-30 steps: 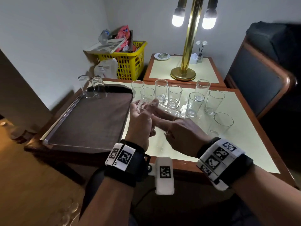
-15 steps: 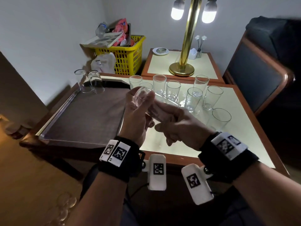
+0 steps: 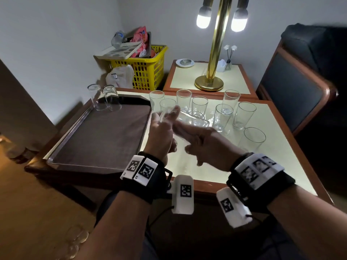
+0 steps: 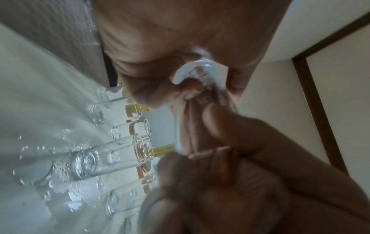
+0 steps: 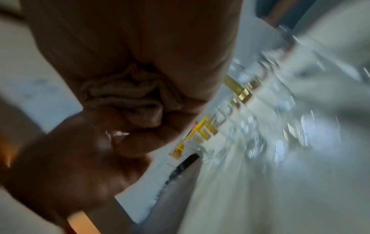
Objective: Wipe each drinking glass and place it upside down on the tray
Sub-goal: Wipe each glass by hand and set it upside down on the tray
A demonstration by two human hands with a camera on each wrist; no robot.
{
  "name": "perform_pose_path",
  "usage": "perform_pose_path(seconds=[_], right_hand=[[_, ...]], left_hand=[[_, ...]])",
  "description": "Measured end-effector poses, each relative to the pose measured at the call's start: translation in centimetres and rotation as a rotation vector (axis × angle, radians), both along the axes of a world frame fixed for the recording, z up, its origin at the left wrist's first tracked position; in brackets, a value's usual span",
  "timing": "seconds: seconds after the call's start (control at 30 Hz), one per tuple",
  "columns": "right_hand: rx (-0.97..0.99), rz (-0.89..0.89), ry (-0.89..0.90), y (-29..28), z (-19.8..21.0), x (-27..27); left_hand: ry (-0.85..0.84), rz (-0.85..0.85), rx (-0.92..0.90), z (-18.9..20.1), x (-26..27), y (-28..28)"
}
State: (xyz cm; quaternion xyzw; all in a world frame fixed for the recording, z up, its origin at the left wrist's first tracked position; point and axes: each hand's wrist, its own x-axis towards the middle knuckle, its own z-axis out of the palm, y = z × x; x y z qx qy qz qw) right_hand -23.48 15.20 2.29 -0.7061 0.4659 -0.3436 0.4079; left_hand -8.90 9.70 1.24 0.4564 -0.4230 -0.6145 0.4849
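1. The held drinking glass point(image 3: 185, 119) is clear and straight-sided, lying roughly on its side in the air between both hands, above the near part of the pale table point(image 3: 277, 147), just right of the tray. Its thick base points left.
2. The tray point(image 3: 62, 147) has a metal rim and a brown liner. 2 glasses point(image 3: 105, 98) stand upside down, side by side, at its far left corner.
3. 8 more upright glasses point(image 3: 223, 117) are grouped on the table behind the hands. Water drops lie around their bases in the left wrist view.
4. A yellow basket point(image 3: 148, 72) beyond the table holds packets and a flat box; a plastic bag leans against its front.
5. The left hand point(image 3: 161, 136) curls its fingers round the base end of the held glass.
6. The right hand point(image 3: 204, 145) reaches toward the open end; 2 fingers point(image 4: 192, 123) go inside the glass. A crumpled cloth point(image 5: 124, 98) is bunched in its palm, under curled fingers. This view is blurred.
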Motion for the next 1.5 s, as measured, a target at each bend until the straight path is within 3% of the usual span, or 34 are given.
perform_pose_path(seconds=[0.03,0.07,0.1,0.13,0.23,0.3,0.33,0.43,0.47,0.5,0.6,0.63,0.67,0.7,0.73,0.8,0.83,0.87,0.9,0.93,1.0,1.03,1.07,1.1,1.2,1.23,1.27,1.3,1.37,1.43,1.47,1.5], right_hand=[[-0.164,0.003,0.297,0.0,-0.1,0.3],[-0.27,0.003,0.481,0.0,-0.5,0.5],[-0.312,0.016,0.523,0.1,-0.9,0.7],[-0.265,0.019,0.386,-0.1,-1.3,0.9],[0.152,0.031,-0.298,0.1,-0.8,1.1],[0.273,0.076,-0.465,-0.1,-0.4,0.5],[0.195,0.064,-0.36,-0.1,-0.1,0.4],[-0.31,0.019,0.361,-0.3,-0.4,0.9],[-0.387,0.008,0.461,-0.1,-0.8,1.3],[-0.384,0.004,0.44,0.0,-1.1,1.6],[0.059,0.011,-0.266,-0.1,-0.8,2.1],[0.213,0.028,-0.438,0.0,-0.5,2.1],[0.28,0.05,-0.494,0.0,-0.3,1.8],[0.264,0.035,-0.437,-0.1,-0.3,1.5],[0.133,0.004,-0.221,-0.3,-0.5,1.1],[-0.199,-0.019,0.444,-0.4,-1.0,1.4],[-0.284,0.006,0.662,-0.3,-1.8,1.7],[-0.314,0.018,0.708,-0.2,-2.3,1.9],[-0.335,0.03,0.605,-0.1,-2.6,2.3],[-0.288,0.02,0.349,-0.3,-2.7,2.6],[0.044,-0.003,-0.19,-0.5,-2.1,2.5],[0.228,-0.002,-0.357,-0.6,-1.7,2.3],[0.293,0.012,-0.389,-0.7,-1.5,2.1],[0.246,0.01,-0.279,-0.7,-1.3,1.9],[-0.254,0.041,0.577,-0.7,-1.9,2.1],[-0.345,0.052,0.714,-0.6,-2.3,2.3],[-0.378,0.053,0.678,-0.7,-2.7,2.4],[-0.352,0.042,0.511,-0.9,-2.8,2.6],[-0.022,0.011,-0.02,-1.2,-2.2,2.9],[0.282,0.018,-0.313,-1.4,-1.4,2.8],[0.254,0.002,-0.259,-1.6,-1.4,2.5],[0.104,-0.006,-0.051,-1.5,-1.3,2.2]], left_hand=[[-0.027,0.004,0.032,-0.2,0.0,-0.1],[-0.026,0.012,0.051,-0.4,0.0,0.0],[0.009,0.023,0.053,-0.5,0.0,0.2],[0.061,0.034,0.036,-0.6,-0.1,0.3],[0.183,-0.037,-0.09,-0.9,0.1,0.5],[0.14,-0.045,-0.1,-0.4,0.4,0.3],[0.098,-0.021,-0.063,-0.1,0.5,0.1],[0.014,0.026,0.02,0.1,0.5,-0.3],[0.024,0.032,0.009,0.0,0.5,-0.3],[0.049,0.036,-0.023,-0.1,0.5,-0.3],[0.167,-0.023,-0.148,-0.6,0.7,-0.1],[0.176,-0.052,-0.166,-0.7,1.0,-0.2],[0.14,-0.076,-0.15,-0.9,1.2,-0.4],[0.069,-0.081,-0.094,-1.1,1.4,-0.7],[-0.014,-0.077,-0.026,-1.1,1.6,-0.9],[-0.093,-0.064,0.046,-1.5,1.6,-1.1],[-0.094,-0.065,0.055,-1.6,1.5,-1.1],[-0.075,-0.059,0.041,-1.7,1.4,-1.0],[-0.039,-0.046,0.009,-1.8,1.3,-0.8],[0.018,-0.039,-0.017,-2.2,1.3,-0.7],[0.125,-0.051,-0.026,-2.4,1.4,-0.4],[0.119,-0.054,-0.034,-2.4,1.5,-0.5],[0.076,-0.039,-0.033,-2.3,1.6,-0.6],[0.018,-0.022,0.001,-2.1,1.7,-0.7],[-0.092,0.009,0.089,-1.9,1.9,-1.2],[-0.094,0.028,0.085,-1.9,1.9,-1.2],[-0.075,0.041,0.059,-2.1,1.8,-1.3],[-0.035,0.044,0.035,-2.2,1.8,-1.1],[0.082,0.053,-0.014,-2.5,1.7,-0.7],[0.079,0.041,-0.021,-2.3,2.0,-0.7],[0.03,0.028,0.015,-2.5,2.1,-1.0],[-0.02,-0.001,0.073,-2.3,2.3,-1.1]])
